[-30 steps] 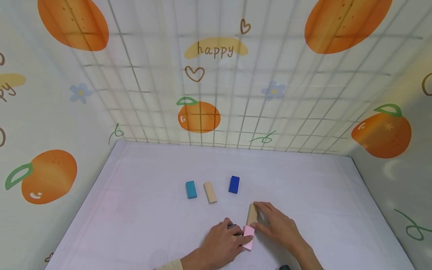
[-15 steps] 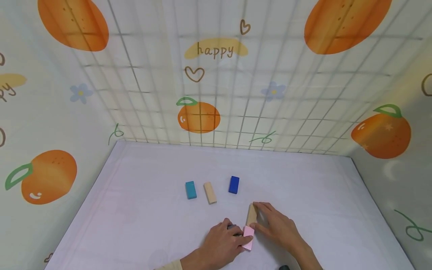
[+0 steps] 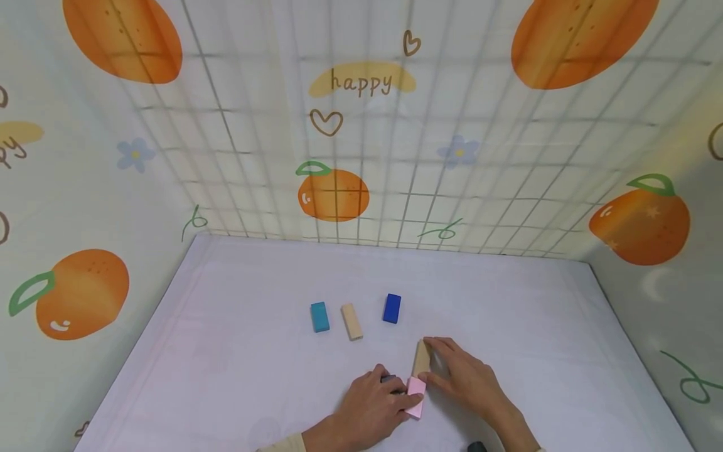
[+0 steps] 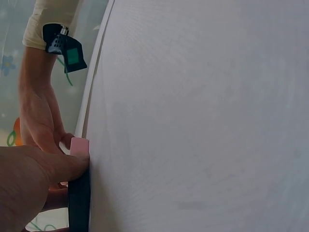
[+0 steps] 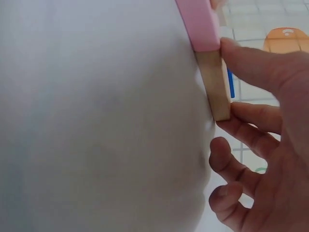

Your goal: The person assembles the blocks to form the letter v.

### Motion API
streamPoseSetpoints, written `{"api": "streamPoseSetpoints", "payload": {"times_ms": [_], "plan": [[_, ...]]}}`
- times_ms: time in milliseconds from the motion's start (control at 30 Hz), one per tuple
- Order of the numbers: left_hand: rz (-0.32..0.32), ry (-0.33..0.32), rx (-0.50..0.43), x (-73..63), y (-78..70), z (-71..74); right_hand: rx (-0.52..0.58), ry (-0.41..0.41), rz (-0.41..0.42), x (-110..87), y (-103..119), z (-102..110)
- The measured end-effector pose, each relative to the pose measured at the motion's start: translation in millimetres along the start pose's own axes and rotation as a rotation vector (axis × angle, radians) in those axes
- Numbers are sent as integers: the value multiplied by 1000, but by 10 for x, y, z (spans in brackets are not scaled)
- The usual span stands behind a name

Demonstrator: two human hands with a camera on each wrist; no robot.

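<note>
My left hand [image 3: 375, 405] holds a pink block [image 3: 415, 390] and a dark block [image 3: 388, 378], its thumb lying across both in the left wrist view. Fingers cover most of the dark block [image 4: 79, 200] in the head view. From the other side, my right hand [image 3: 471, 383] pinches a plain wooden block [image 3: 422, 359] near its two ends, between thumb and fingertips. One end of that wooden block [image 5: 215, 84] touches the end of the pink block [image 5: 200, 24], roughly in line. The last two right fingers are curled off the block.
Beyond the hands, a teal block [image 3: 319, 317], another wooden block [image 3: 352, 322] and a blue block [image 3: 392, 308] lie apart on the white table [image 3: 237, 351]. Patterned cloth walls [image 3: 384, 144] enclose its back and sides. A small dark object [image 3: 477, 447] shows at the bottom edge.
</note>
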State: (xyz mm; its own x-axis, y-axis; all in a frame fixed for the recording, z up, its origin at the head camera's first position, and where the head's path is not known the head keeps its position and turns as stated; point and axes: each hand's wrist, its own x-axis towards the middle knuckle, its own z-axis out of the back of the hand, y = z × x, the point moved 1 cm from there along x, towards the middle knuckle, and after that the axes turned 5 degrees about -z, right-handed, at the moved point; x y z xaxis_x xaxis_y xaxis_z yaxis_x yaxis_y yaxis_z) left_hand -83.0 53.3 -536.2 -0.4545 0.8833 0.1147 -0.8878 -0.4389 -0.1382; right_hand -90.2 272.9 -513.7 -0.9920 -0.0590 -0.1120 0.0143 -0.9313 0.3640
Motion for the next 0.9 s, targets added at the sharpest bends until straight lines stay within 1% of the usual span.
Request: {"api": "streamPoseSetpoints", "payload": {"times_ms": [233, 467, 667, 767, 900], "plan": [[-7, -3, -5, -13, 9, 4, 4, 15, -15, 18, 13, 7], [-17, -45, -2, -14, 8, 3, -3, 16, -10, 19, 22, 28], [-32, -72, 12, -16, 13, 3, -14, 32, -40, 39, 39, 53], [-36, -79, 13, -17, 12, -4, -19, 28, -50, 66, 46, 67], [-33, -71, 14, -22, 11, -3, -10, 3, -45, 102, 59, 103]]}}
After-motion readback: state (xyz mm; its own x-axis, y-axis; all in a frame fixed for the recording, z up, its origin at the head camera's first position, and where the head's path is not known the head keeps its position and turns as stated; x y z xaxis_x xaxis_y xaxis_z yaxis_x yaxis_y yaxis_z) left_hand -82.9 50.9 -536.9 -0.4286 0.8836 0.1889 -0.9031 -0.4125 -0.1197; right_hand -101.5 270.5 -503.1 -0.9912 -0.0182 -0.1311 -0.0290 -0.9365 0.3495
